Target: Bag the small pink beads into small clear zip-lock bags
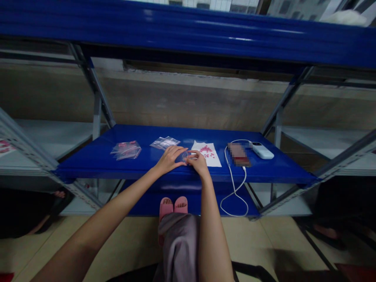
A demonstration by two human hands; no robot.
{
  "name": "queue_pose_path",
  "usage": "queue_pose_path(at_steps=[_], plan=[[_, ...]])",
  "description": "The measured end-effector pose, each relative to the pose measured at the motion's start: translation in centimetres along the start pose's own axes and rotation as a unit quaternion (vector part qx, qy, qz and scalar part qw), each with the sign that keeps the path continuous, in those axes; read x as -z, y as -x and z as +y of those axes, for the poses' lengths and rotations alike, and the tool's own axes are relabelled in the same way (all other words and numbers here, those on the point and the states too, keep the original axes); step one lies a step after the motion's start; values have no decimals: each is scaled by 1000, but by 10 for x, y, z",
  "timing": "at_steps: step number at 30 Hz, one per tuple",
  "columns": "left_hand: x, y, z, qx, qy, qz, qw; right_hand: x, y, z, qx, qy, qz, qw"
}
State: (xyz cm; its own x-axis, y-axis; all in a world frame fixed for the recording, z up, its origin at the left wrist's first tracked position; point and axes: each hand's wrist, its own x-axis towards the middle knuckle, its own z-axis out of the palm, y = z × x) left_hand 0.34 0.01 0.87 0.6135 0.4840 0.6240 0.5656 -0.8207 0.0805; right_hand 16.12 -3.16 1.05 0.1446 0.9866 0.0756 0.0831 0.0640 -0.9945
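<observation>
Pinching a clear bag [185, 156] w/ fingers of my L hand [169, 159] & R hand [199, 161], near pink bits [206, 149] on paper [216, 160].

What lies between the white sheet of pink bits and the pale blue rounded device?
A blurred reddish rectangular item and part of a white cable, in the head view.

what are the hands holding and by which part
A small clear plastic bag, between both hands, fingertips at its edges; which edges can't be told.
</observation>
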Motion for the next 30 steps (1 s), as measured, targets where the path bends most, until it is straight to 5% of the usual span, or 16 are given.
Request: queue_pose_path(at_steps=[17,23,25,27,30], plan=[[-2,3,-2,-30,-19,-3,999,2,2,3,-28,-4,-100,995],[0,3,-1,-34,-21,15,999,4,1,-2,-10,21,-80,997],[1,3,0,-30,-22,21,999,11,1,-4,-2,35,-43,998],[2,2,1,-34,-24,30,999,22,2,-5,5,84,56,995],[2,2,1,-48,-24,46,998,38,8,-6,23,250,216,944]])
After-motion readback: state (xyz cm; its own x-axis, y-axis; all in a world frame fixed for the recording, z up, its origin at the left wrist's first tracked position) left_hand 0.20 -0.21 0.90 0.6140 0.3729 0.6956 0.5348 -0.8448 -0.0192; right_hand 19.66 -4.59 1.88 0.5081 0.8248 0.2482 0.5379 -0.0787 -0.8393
